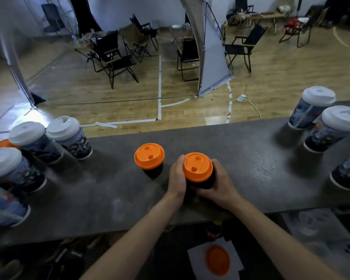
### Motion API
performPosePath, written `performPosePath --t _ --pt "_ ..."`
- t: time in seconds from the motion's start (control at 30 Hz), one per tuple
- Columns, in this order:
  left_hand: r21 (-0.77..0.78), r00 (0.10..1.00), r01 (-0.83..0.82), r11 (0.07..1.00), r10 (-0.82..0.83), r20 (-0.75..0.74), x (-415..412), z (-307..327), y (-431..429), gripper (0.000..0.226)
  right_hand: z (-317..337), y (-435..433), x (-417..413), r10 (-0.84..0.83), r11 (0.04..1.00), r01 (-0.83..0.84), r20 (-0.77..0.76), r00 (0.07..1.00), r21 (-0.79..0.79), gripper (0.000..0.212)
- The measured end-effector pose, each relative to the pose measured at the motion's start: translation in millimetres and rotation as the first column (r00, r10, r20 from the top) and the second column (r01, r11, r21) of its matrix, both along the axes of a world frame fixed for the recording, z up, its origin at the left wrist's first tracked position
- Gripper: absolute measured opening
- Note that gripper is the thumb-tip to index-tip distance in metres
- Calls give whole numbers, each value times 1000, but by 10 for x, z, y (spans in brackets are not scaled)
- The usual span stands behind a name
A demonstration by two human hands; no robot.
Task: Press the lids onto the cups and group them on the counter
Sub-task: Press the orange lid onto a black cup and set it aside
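- While the left hand (pixel 177 176) and right hand (pixel 218 184) flank the dark cup (pixel 206 183), their fingers curl round its wall below the orange lid (pixel 197 166).
- Cup axis is upright; the second orange-lidded cup (pixel 149 156) stands just left, nearer the left hand.
- Grey counter (pixel 251 168) carries white-lidded cups (pixel 26 133) at both ends; a wooden floor lies beyond.

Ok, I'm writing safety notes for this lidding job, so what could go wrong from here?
1. The left hand and right hand wrap the black cup by its sides; a tighter grip could pop its orange lid loose.
2. The other orange-lidded cup stands close to the left hand; a careless slide might knock it toward the counter far edge.
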State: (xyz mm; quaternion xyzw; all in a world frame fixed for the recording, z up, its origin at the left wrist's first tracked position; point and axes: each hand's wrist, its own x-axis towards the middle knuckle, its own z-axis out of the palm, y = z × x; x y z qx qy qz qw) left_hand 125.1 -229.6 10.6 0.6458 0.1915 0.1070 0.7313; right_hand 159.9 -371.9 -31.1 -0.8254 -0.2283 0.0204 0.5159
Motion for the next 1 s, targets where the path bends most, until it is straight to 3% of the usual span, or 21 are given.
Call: performPosePath --t 0.07,0.27,0.43,0.63,0.83,1.0 --pt "-17 999 38 999 -38 -17 54 53 45 46 -2 -1 1 16 1000 -16 5 1000 -2 77" --pt "-27 995 -101 994 101 -20 -62 -65 -83 41 24 30 -31 -5 999 6 -14 1000 46 84" --pt "2 993 116 993 -116 -33 57 70 85 41 47 -10 3 32 998 -32 4 999 52 79" --pt "11 995 -94 996 94 -18 -111 -71 -103 42 15 12 -25 53 998 -52 -36 998 43 91" --pt "-69 991 118 991 -121 -51 74 35 26 50 13 -41 39 67 996 -65 -24 997 61 87" --pt "-13 997 -60 998 59 -48 19 -63 -85 45 49 19 5 28 997 -24 -40 999 80 88"
